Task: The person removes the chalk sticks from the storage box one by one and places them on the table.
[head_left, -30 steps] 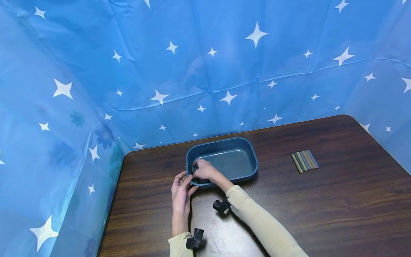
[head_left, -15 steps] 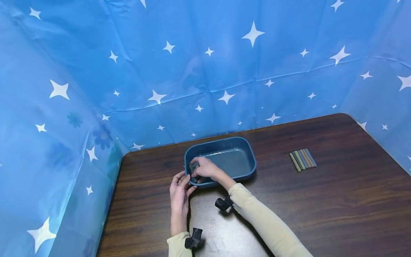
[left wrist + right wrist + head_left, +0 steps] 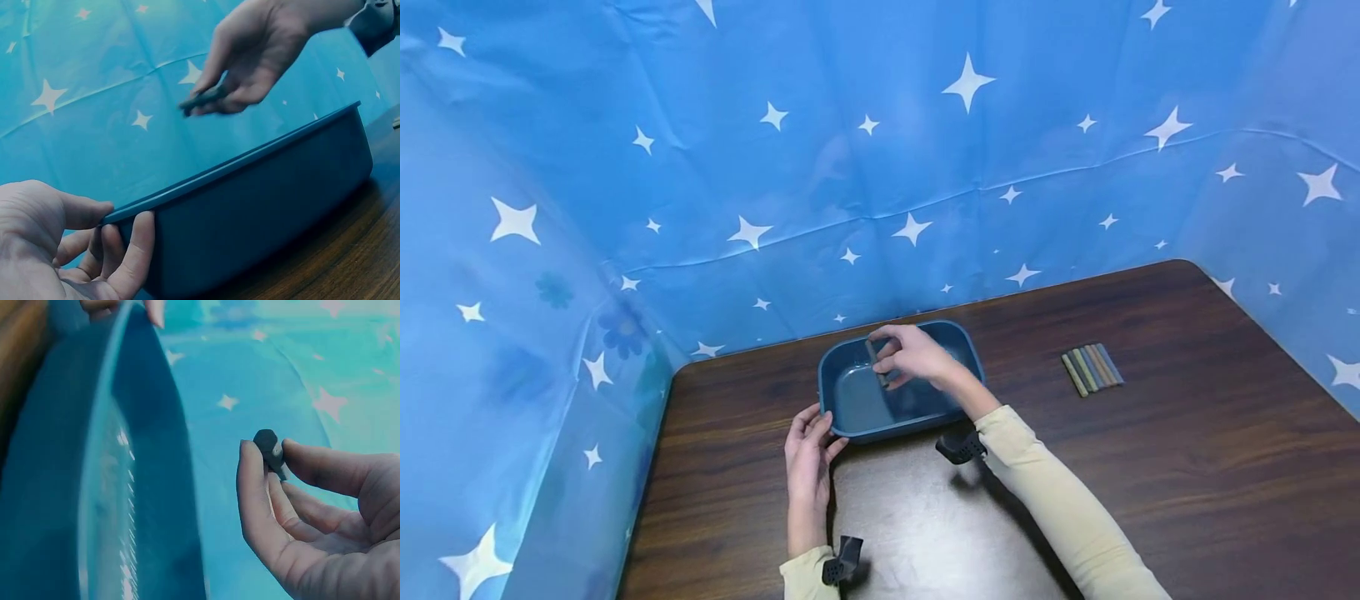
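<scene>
A blue plastic bin [image 3: 887, 435] with rounded corners stands on the table. My left hand [image 3: 808, 454] pinches its near left corner, thumb over the rim [image 3: 187, 185] and fingers against the outer wall. Above the bin, my right hand [image 3: 917, 354] holds a dark stick [image 3: 877, 364] between thumb and fingers. In the right wrist view the stick [image 3: 265, 442] points its six-sided end at the camera, in the grip of the right hand [image 3: 325, 519]. The left wrist view has this stick [image 3: 203, 100] over the level of the rim.
Several coloured sticks [image 3: 1092, 370] lie side by side in a row on the dark wooden table [image 3: 1150, 467], right of the bin. A blue curtain with white stars [image 3: 865, 167] hangs behind the table and along both sides.
My right hand has risen from the bin's left end, moving right and away with the dark stick in its fingers. The left hand keeps its hold on the corner. The head view has shifted slightly.
</scene>
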`<state>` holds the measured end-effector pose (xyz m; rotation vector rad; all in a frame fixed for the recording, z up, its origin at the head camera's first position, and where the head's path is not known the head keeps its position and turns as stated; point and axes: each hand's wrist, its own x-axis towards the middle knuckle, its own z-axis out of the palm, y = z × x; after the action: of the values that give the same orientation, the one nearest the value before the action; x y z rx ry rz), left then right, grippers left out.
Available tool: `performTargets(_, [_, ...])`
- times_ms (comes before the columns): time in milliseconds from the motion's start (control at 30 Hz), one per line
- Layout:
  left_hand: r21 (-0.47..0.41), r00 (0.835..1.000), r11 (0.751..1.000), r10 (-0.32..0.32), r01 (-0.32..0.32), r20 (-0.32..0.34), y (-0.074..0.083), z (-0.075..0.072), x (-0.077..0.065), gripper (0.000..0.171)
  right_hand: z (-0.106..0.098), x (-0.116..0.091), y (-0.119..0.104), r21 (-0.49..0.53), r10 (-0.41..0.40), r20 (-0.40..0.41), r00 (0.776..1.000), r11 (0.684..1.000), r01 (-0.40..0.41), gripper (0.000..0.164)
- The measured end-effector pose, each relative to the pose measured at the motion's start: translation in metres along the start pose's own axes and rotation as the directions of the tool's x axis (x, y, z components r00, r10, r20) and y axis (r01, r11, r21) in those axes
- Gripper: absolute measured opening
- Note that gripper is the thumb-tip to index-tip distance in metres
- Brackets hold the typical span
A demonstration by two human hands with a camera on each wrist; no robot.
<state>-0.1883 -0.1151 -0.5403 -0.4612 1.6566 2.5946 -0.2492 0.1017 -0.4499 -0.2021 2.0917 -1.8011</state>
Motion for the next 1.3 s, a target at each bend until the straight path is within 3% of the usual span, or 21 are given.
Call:
performTargets(400, [0.012, 1.000, 1.000, -0.009, 0.009, -0.009, 0.003, 0.001, -0.003, 0.019, -0.095, -0.056, -0.003, -0.056, -0.029, -0.193, 0.981, 0.998, 0.019, 0.044])
performTargets(767, [-0.009, 1.000, 1.000, -0.006, 0.006, 0.010, -0.001, 0.003, -0.003, 0.015, -0.168, -0.110, 0.020, -0.080, 0.019, -0.363, 0.931, 0.995, -0.052, 0.043])
performTargets(900, [-0.011, 1.000, 1.000, -0.018, 0.018, 0.014, -0.001, 0.003, -0.004, 0.017, -0.190, -0.131, 0.040, -0.122, 0.029, -0.422, 0.906, 0.989, -0.088, 0.044])
performTargets(1133, [-0.022, 1.000, 1.000, -0.006, 0.006, -0.006, 0.000, 0.003, -0.004, 0.015, -0.212, -0.152, 0.078, -0.137, 0.085, -0.554, 0.828, 0.972, -0.191, 0.043])
performTargets(1300, [0.010, 1.000, 1.000, -0.021, 0.021, 0.002, -0.002, 0.005, -0.007, 0.019, -0.221, -0.164, 0.098, -0.157, 0.097, -0.587, 0.804, 0.960, -0.230, 0.042])
